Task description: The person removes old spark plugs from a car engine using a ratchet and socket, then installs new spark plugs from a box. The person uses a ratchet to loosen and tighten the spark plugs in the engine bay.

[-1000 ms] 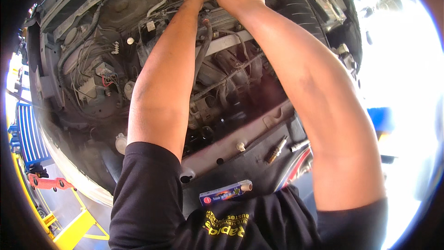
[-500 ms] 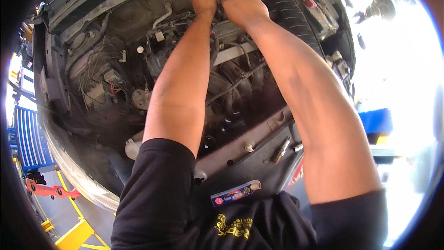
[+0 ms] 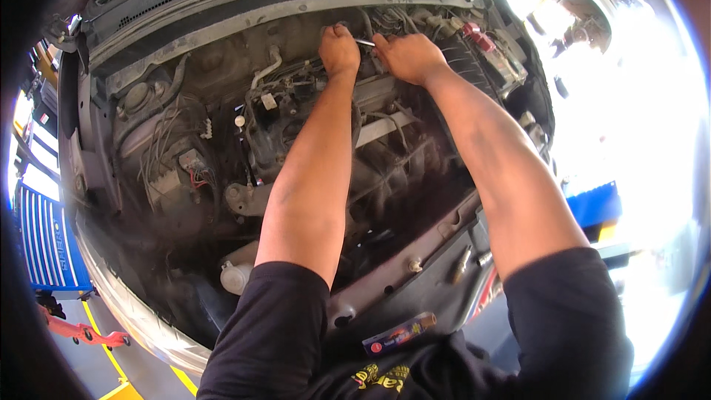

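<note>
Both my arms reach over the engine (image 3: 278, 130) of a car. My left hand (image 3: 340, 50) is closed at the back of the engine bay. Its fingers wrap round something I cannot make out. Just to its right, my right hand (image 3: 409, 58) is closed on a slim shiny metal rod (image 3: 365, 42), which shows in the gap between the hands. The rod's far end and whatever it meets are hidden. On the front ledge, near my body, lie a spark plug (image 3: 463, 265) and a small spark plug box (image 3: 400, 332).
The front crossmember (image 3: 437, 243) runs between me and the engine. A white reservoir (image 3: 236, 278) sits front left, the battery area with its red terminal cover (image 3: 479, 37) back right. Outside the car at left stand a blue tool cabinet (image 3: 46, 241) and a red wheeled frame (image 3: 89, 334).
The view has tilted up, so the scene sits lower and the cowl shows more. My hands have drawn slightly apart, and the metal rod now shows between them.
</note>
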A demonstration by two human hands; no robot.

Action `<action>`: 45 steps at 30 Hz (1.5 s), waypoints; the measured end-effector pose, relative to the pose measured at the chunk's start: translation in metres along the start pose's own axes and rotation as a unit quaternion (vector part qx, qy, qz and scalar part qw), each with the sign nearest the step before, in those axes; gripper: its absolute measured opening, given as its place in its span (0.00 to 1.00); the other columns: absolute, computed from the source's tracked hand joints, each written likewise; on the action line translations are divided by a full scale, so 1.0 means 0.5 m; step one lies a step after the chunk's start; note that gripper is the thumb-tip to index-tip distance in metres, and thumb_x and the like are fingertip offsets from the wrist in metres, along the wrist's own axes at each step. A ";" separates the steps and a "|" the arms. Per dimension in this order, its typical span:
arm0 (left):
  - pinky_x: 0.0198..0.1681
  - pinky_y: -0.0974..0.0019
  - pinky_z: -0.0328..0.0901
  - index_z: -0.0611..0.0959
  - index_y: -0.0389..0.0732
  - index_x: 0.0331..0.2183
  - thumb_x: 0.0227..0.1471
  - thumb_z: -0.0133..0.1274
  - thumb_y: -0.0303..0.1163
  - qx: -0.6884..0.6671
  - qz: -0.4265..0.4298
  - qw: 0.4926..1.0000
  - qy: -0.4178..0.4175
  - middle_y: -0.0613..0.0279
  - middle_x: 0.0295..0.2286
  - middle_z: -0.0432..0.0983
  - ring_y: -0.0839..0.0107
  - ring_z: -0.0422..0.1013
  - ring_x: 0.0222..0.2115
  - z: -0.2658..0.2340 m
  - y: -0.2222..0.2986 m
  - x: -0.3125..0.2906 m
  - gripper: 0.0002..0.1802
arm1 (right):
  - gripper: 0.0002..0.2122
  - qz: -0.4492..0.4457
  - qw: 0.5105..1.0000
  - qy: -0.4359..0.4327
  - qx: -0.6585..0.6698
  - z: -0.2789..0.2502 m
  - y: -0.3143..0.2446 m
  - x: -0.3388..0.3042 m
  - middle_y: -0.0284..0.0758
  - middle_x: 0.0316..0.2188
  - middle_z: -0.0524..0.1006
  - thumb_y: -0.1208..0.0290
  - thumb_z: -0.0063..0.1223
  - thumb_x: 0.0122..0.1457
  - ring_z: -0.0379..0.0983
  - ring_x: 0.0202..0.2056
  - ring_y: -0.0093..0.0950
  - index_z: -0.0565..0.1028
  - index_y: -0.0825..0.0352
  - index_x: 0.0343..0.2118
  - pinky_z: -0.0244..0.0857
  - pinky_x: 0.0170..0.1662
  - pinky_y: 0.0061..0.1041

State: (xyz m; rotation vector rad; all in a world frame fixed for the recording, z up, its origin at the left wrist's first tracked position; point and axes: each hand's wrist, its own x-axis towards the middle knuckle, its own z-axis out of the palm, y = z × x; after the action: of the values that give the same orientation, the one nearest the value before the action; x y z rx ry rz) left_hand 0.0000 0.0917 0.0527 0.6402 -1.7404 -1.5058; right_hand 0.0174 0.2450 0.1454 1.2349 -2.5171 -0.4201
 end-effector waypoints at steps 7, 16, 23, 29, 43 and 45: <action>0.47 0.46 0.64 0.79 0.32 0.40 0.58 0.43 0.44 -0.021 -0.026 0.999 0.010 0.38 0.39 0.77 0.39 0.72 0.42 -0.008 0.012 -0.024 0.24 | 0.14 0.021 0.999 -0.033 0.006 0.009 0.047 0.036 0.46 0.31 0.81 0.61 0.45 0.63 0.79 0.33 0.45 0.68 0.60 0.48 0.73 0.37 0.44; 0.42 0.56 0.66 0.78 0.36 0.42 0.60 0.45 0.43 -0.043 0.054 0.985 -0.161 0.49 0.36 0.78 0.55 0.72 0.35 0.005 -0.128 0.045 0.20 | 0.16 0.157 0.978 -0.005 0.136 -0.130 -0.202 -0.029 0.48 0.43 0.79 0.72 0.45 0.58 0.79 0.44 0.42 0.72 0.75 0.47 0.73 0.43 0.39; 0.41 0.62 0.66 0.77 0.39 0.42 0.60 0.48 0.42 0.008 0.032 0.976 -0.217 0.60 0.33 0.76 0.67 0.69 0.33 -0.024 -0.131 0.082 0.17 | 0.10 0.223 0.968 -0.012 0.111 -0.062 -0.183 -0.008 0.38 0.35 0.83 0.72 0.46 0.60 0.81 0.39 0.32 0.80 0.67 0.37 0.73 0.37 0.31; 0.40 0.63 0.64 0.79 0.39 0.40 0.60 0.46 0.51 -0.160 -0.180 0.959 -0.151 0.62 0.36 0.75 0.68 0.68 0.33 -0.029 -0.075 0.041 0.24 | 0.12 0.092 0.992 0.037 0.082 -0.038 -0.095 -0.028 0.38 0.33 0.83 0.70 0.45 0.60 0.81 0.36 0.37 0.79 0.68 0.39 0.73 0.36 0.36; 0.37 0.66 0.63 0.81 0.43 0.42 0.59 0.45 0.57 -0.198 -0.217 0.949 -0.115 0.63 0.32 0.76 0.71 0.70 0.34 -0.036 -0.163 0.093 0.27 | 0.18 0.194 0.960 -0.166 0.114 -0.076 -0.083 0.041 0.35 0.51 0.78 0.64 0.49 0.61 0.75 0.52 0.30 0.76 0.63 0.53 0.70 0.46 0.32; 0.37 0.66 0.63 0.81 0.42 0.42 0.59 0.45 0.57 -0.212 -0.228 0.942 -0.128 0.63 0.32 0.76 0.71 0.70 0.34 -0.032 -0.168 0.097 0.27 | 0.19 0.195 0.940 -0.114 0.254 -0.133 -0.188 0.028 0.36 0.53 0.77 0.68 0.42 0.65 0.76 0.51 0.31 0.71 0.66 0.57 0.70 0.44 0.39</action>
State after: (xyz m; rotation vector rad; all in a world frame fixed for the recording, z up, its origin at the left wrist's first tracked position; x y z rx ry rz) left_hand -0.0243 0.0288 -0.0190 0.6676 -1.4266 -2.2945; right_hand 0.1022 0.1702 0.1717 0.8224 -3.1020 0.2126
